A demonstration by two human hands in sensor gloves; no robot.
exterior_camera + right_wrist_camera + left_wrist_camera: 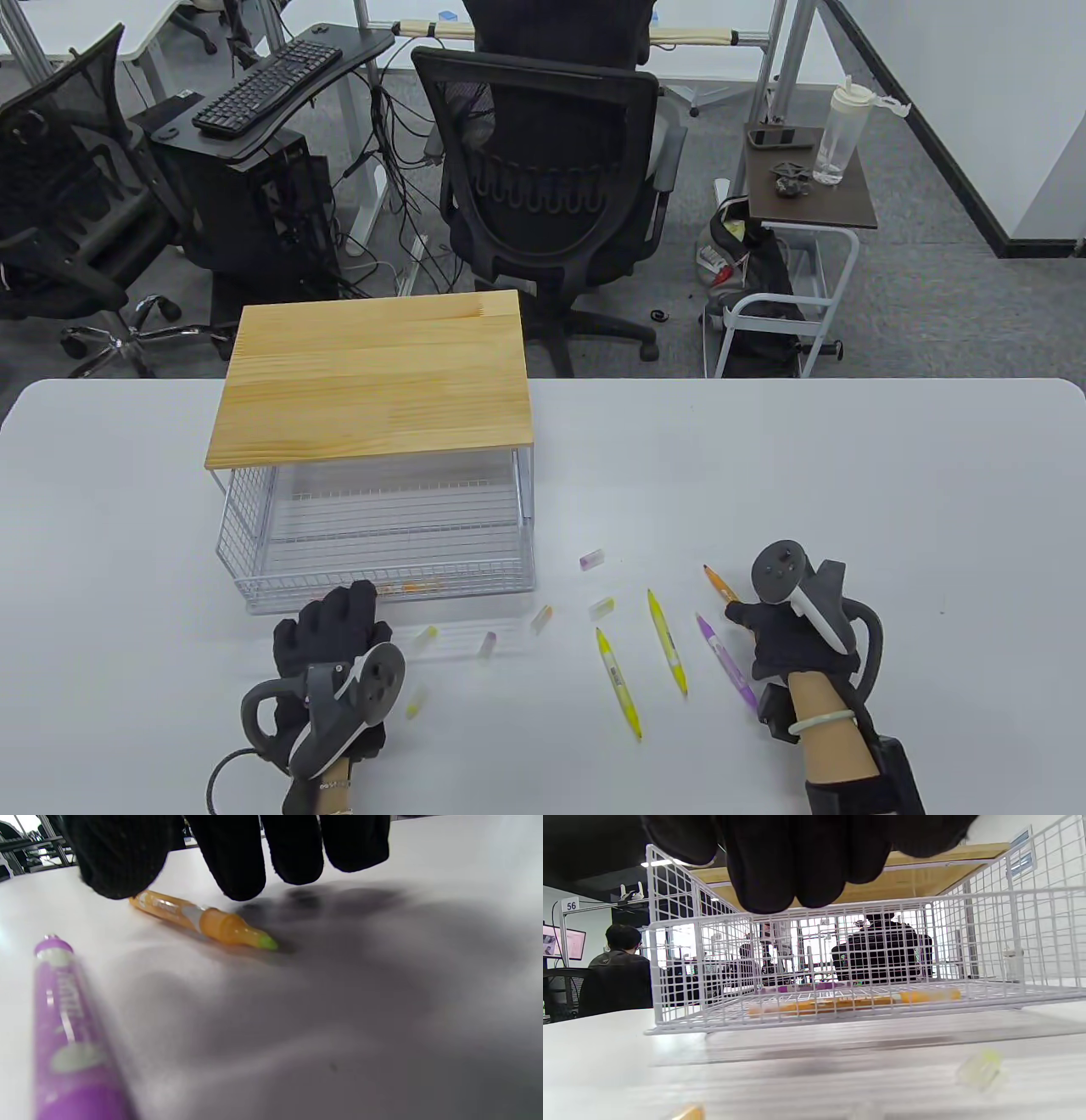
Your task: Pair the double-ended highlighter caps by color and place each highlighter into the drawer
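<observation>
My left hand (pixel 344 615) lies with straight fingers at the front rim of the pulled-out wire drawer (pixel 254 543) and holds nothing. In the left wrist view its fingers (pixel 780 878) hang above the drawer front (pixel 840 906); inside lie an orange highlighter (pixel 852 1001) and a purple one (pixel 806 987) behind it. My right hand (pixel 751 615) hovers over an uncapped orange highlighter (pixel 719 584), fingertips (pixel 242 866) just above it (pixel 203 921), not gripping. A purple highlighter (pixel 727 662) and two yellow ones (pixel 668 643) (pixel 618 683) lie to the left of it.
Loose caps are scattered in front of the drawer: purple (pixel 591 559), yellow (pixel 601 606), orange (pixel 541 618), yellow (pixel 424 637), purple (pixel 487 643), yellow (pixel 415 703). A wooden top (pixel 373 382) covers the drawer frame. Office chairs stand beyond the table's far edge.
</observation>
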